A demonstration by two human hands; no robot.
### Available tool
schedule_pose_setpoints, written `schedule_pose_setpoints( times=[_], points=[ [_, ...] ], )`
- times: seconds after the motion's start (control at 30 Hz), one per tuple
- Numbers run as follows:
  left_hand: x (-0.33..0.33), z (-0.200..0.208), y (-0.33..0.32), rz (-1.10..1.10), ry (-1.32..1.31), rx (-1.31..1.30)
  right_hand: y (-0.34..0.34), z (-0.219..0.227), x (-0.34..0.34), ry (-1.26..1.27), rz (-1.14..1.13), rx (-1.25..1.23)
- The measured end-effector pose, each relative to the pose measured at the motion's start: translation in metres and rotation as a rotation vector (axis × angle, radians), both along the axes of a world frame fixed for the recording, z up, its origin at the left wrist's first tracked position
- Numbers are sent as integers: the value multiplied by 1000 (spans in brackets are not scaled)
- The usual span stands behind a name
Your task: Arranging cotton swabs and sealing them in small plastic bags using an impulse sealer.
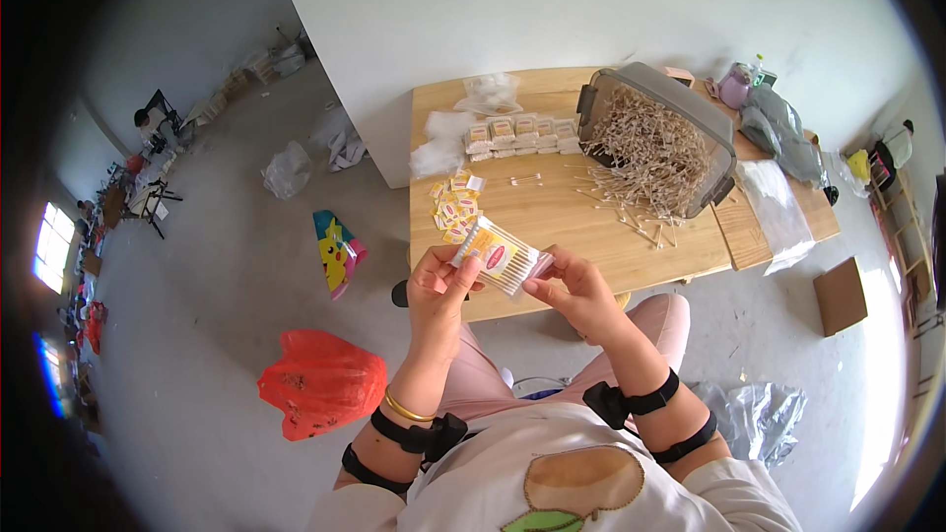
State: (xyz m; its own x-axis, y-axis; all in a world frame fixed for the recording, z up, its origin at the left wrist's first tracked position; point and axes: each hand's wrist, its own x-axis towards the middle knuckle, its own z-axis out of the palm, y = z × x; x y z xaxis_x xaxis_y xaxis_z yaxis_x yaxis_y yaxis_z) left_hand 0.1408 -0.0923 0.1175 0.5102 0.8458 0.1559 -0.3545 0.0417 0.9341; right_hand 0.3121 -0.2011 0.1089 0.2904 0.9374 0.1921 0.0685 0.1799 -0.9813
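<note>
Over the table's near edge I hold a small clear bag of cotton swabs (pixel 498 254) with a yellow and white label card in it. My left hand (pixel 440 288) is closed on its left end, thumb across the front. My right hand (pixel 576 291) pinches the right end, which looks like the bag's mouth. Just beyond lies a heap of yellow and white label cards (pixel 455 205). Filled packs (pixel 522 133) stand in stacked rows farther back. At the right a grey plastic bin (pixel 724 128) lies tipped, with loose cotton swabs (pixel 655 153) spilling onto the wooden table (pixel 552 207).
Clear plastic bags (pixel 440 138) lie at the table's far left. A flat clear plastic sheet (pixel 774 207) hangs over the right edge. On the floor are a red plastic bag (pixel 320 384), a cardboard box (pixel 841 298) and a grey plastic sheet (pixel 754 419). Other people (pixel 153 123) sit far off.
</note>
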Motion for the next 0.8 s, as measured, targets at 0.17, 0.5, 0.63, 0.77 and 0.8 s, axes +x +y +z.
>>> schedule_pose_setpoints(
  times=[0.17,0.5,0.63,0.77,0.8],
  points=[
    [0,0,1,-49,31,-168,3,1,0,184,17,25],
    [-4,-12,-3,-364,282,-68,-1,8,9,388,-91,7],
    [3,-12,1,-107,359,305,-4,19,15,-98,-136,34],
    [9,12,2,-84,364,505,-5,29,9,-493,-161,106],
    [9,12,2,-81,365,506,-3,30,7,-493,-158,107]
  ],
)
